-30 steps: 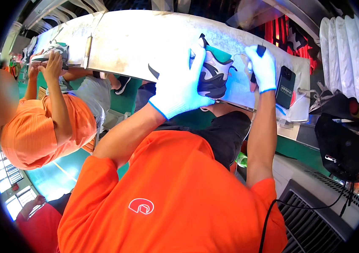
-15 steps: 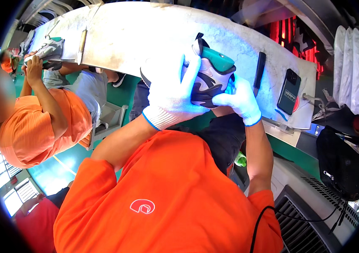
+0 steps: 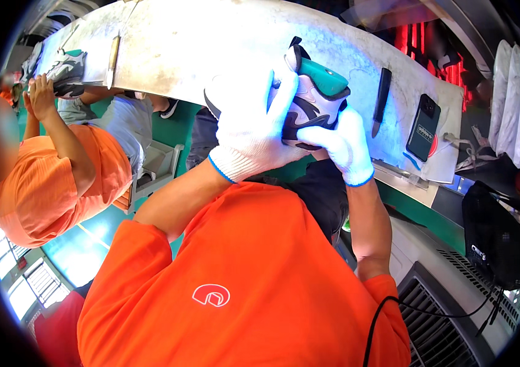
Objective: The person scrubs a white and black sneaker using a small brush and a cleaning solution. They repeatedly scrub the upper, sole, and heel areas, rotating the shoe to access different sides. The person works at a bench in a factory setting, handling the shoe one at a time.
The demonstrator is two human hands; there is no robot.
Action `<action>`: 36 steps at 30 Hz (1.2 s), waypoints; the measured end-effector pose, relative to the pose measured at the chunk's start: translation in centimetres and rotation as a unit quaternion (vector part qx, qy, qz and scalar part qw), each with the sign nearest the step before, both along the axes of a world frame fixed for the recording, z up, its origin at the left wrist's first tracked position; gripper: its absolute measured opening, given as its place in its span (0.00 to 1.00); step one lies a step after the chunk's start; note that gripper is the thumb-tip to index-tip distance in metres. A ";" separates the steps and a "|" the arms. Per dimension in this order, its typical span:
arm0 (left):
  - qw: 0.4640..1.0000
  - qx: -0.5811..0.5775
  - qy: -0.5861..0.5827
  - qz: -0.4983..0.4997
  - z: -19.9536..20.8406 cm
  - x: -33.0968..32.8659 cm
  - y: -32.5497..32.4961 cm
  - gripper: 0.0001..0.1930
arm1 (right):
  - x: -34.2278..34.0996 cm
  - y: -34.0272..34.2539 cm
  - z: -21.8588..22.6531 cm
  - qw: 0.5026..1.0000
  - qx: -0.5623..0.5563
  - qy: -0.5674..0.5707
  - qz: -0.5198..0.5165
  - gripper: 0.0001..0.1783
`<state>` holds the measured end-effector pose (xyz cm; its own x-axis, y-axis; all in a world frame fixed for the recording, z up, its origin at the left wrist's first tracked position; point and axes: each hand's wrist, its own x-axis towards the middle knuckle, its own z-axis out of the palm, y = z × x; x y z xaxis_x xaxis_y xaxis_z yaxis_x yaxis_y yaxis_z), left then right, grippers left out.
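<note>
Both of my hands wear white knit gloves with blue cuffs. They hold a grey, white and black sneaker (image 3: 316, 103) above the near edge of the table, a green shoe last (image 3: 323, 81) filling its opening. My left hand (image 3: 252, 131) lies along the toe half, index finger and thumb reaching over the upper. At the heel end, my right hand (image 3: 346, 145) grips the shoe, its thumb pressed along the lower side near the black sole. The fingers beneath the shoe are hidden, and glare washes out the toe.
On the white worktable (image 3: 174, 55), a black-handled knife (image 3: 383, 96) and a dark phone (image 3: 424, 128) lie to the right. Another knife (image 3: 113, 61) rests at left, near a co-worker in orange (image 3: 64, 189) holding a similar sneaker (image 3: 67, 72). A black bag (image 3: 498, 238) hangs at right.
The shoe has shifted slightly to the right in view. My right thumb has slid left along the shoe's lower side. My left hand keeps its hold.
</note>
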<state>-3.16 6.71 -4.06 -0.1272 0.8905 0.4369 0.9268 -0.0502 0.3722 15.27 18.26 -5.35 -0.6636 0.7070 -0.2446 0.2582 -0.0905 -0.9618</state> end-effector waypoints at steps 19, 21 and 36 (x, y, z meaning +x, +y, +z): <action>0.996 -0.050 -0.044 -0.067 -1.1 -5.8 -1.4 0.58 | -2.1 -4.2 0.4 0.976 0.142 -0.042 -0.162 0.53; 0.996 -0.052 -0.034 -0.069 -0.9 -5.7 -1.3 0.56 | -2.0 -4.1 -0.1 0.981 0.104 -0.035 -0.163 0.54; 0.997 0.020 -0.011 -0.072 -2.2 -6.2 -1.3 0.52 | -4.2 -5.2 2.6 0.954 0.149 -0.192 -0.176 0.63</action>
